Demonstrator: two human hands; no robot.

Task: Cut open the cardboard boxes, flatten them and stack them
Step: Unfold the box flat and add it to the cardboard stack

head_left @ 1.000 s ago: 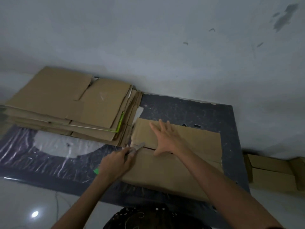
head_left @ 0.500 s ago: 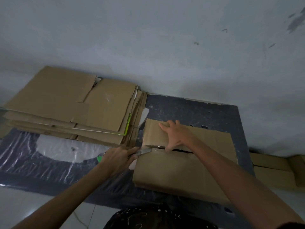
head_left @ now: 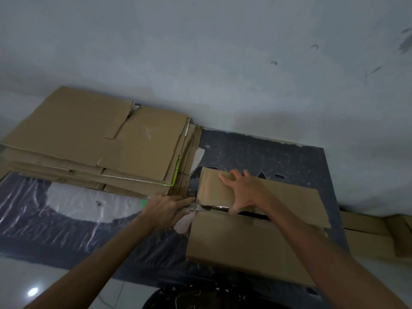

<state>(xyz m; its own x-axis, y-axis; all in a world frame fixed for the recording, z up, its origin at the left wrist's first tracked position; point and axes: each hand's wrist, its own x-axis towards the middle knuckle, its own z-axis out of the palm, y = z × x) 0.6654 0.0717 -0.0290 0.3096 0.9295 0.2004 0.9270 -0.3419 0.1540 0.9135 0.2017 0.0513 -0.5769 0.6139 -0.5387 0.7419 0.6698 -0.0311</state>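
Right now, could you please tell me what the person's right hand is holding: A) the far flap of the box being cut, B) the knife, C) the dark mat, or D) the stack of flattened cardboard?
A: the right hand holds the far flap of the cardboard box, thumb at the open seam; the left hand holds the knife.

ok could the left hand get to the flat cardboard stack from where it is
Probably yes: the stack lies right beside the left hand, nothing between. But that hand grips a knife with its blade in the box seam, so it must withdraw first.
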